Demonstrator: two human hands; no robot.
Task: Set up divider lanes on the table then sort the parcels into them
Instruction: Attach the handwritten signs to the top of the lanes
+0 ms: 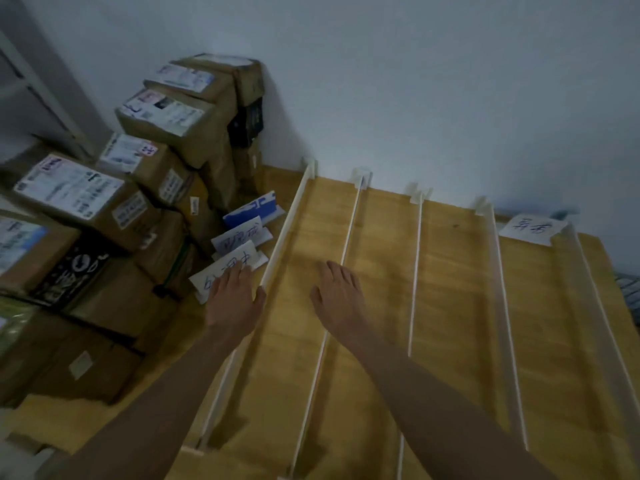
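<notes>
Five thin white dividers (349,225) stand on edge across the wooden table (450,306), running from 6 toward 12 o'clock and forming parallel lanes. Brown cardboard parcels (104,209) with white shipping labels sit stacked at 9 to 10 o'clock, just beside the leftmost divider

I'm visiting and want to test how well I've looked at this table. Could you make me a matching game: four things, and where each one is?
Things:
1. left hand
2. right hand
3. handwritten label
4. stacked parcels

Places:
A. far right lane, by the wall
B. table's left side
C. on the paper cards
D. between the first two dividers

Pairs: 1-C, 2-D, 3-A, 4-B
</notes>
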